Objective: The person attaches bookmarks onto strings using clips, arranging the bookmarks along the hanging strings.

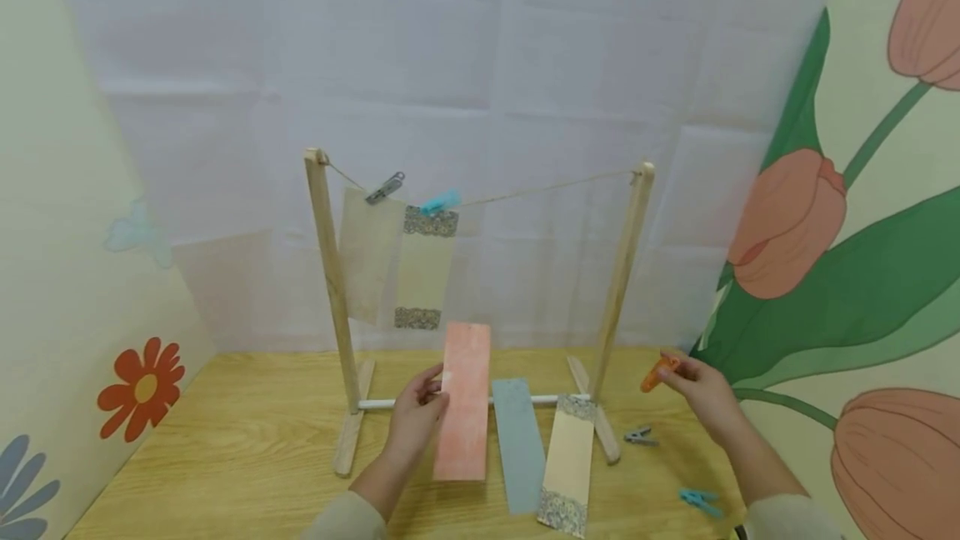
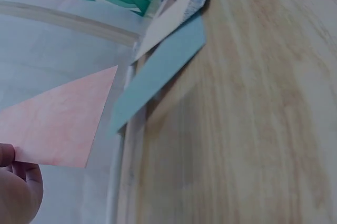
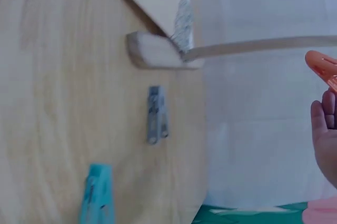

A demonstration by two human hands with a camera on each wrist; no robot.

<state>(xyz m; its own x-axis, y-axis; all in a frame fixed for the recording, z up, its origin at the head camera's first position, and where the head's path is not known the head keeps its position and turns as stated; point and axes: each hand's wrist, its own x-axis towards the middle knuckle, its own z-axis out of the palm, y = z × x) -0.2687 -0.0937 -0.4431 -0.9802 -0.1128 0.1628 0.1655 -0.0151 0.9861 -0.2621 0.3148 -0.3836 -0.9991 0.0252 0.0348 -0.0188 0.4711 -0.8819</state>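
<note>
A pink paper strip (image 1: 462,401) is held upright off the table (image 1: 225,457) by the left hand (image 1: 417,421), thumb and fingers pinched on its left edge, just in front of the wooden drying rack (image 1: 330,273). An orange clothespin (image 1: 659,373) is pinched in the fingertips of the right hand (image 1: 701,394), raised over the table's right side.

On the table, a blue-grey strip (image 1: 519,444) and a cream strip with patterned ends (image 1: 567,465) are laid side by side. A grey clothespin (image 1: 640,436) and a teal clothespin (image 1: 701,502) are lying near the right hand. Two sheets are already clipped on the rack's string (image 1: 540,188) by a grey clip (image 1: 386,187) and a teal clip (image 1: 439,203).
</note>
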